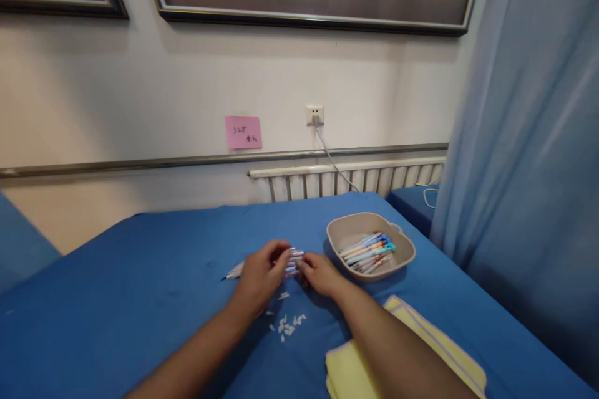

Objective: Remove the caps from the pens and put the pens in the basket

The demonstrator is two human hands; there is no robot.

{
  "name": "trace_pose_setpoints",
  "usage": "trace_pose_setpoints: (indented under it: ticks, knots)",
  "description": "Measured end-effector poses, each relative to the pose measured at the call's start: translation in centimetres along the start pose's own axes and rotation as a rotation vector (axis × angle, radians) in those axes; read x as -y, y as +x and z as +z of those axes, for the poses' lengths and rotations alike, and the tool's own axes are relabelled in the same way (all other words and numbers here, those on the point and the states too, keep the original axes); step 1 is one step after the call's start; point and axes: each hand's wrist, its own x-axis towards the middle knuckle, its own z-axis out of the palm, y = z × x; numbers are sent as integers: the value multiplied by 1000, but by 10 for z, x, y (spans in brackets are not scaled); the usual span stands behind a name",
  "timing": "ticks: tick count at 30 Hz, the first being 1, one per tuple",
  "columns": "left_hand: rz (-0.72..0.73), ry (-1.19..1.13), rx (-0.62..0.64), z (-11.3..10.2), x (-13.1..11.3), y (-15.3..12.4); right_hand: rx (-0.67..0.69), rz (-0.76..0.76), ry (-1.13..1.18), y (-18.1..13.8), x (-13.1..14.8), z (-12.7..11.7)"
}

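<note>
The left arm reaches in from the near left, its forearm slanting up and to the right, and ends in a bare left hand with the back turned up, the wrist a little bent and the fingers curled toward the thumb. The right arm comes from the near right, slanting up and to the left, and its bare right hand sits lower and flatter, fingers bent inward to face the left one.

A bundle of slim, pale, translucent pens with a pinkish-violet tint lies between the two hands, just beyond the left thumb. The left hand is closed around the left part of this bundle. The right hand's fingertips are bunched narrowly at its right end; whether they grip a pen or only touch the ends I cannot tell. Just left of the left hand, a whitish pen-like piece with a dark tip points left on the blue cloth covering.

Small white plastic-looking pieces lie scattered on the near side of the hands. To the right of the right hand stands a beige rounded basket holding blue, orange and clear pens. A folded yellow towel with a lilac border lies near right, partly under the right forearm.
</note>
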Motion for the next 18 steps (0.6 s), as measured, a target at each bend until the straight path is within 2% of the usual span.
trace_pose_setpoints:
  ticks: [3, 6, 8, 13, 18]
  knots:
    - [-239, -4, -226, -34, 69, -38, -39, 13, -25, 3, -5, 7]
    - [-332, -89, -395, -46, 108, -53, -55, 10, -7, 1, -8, 6]
    - [-316, -96, -395, -46, 115, -50, -58, 10, 7, -2, -8, 5]
    - [-333, -196, -282, -39, 111, -36, -48, 14, 29, -6, -8, 6]
    - [-360, -308, -230, -31, 115, -40, -48, -9, 47, -8, -16, 11]
